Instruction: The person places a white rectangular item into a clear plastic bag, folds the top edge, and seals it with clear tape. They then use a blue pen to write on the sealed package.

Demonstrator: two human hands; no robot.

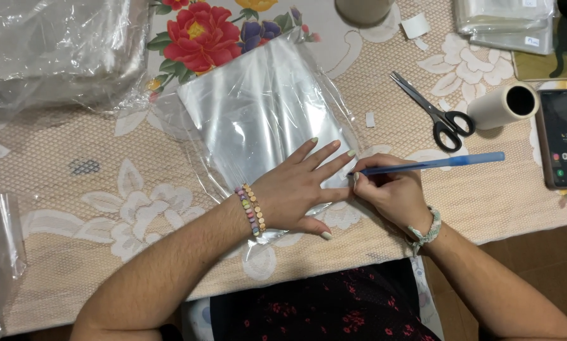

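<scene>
Clear plastic bag (pixel 258 120) stays flat under the spread left hand (pixel 299 189) so the right hand (pixel 391 192), gripping a blue pen (pixel 432 164), can mark its edge.

Centre of the bench, a clear plastic bag (pixel 264 120) lies flat, glossy and rectangular, its near end pinned under the left hand (pixel 296 189). Top left, a big crumpled heap of clear plastic wrap (pixel 56 50) catches the light. Top right, a neat stack of clear flat bags (pixel 504 22) sits with a small white label (pixel 532 41) on its corner. Two small white paper labels lie loose: a squarish one (pixel 415 26) near the top, a tiny strip (pixel 370 119) beside the bag. Far right, a phone (pixel 562 136) lies face up, its dark screen lit with small coloured icons.
</scene>
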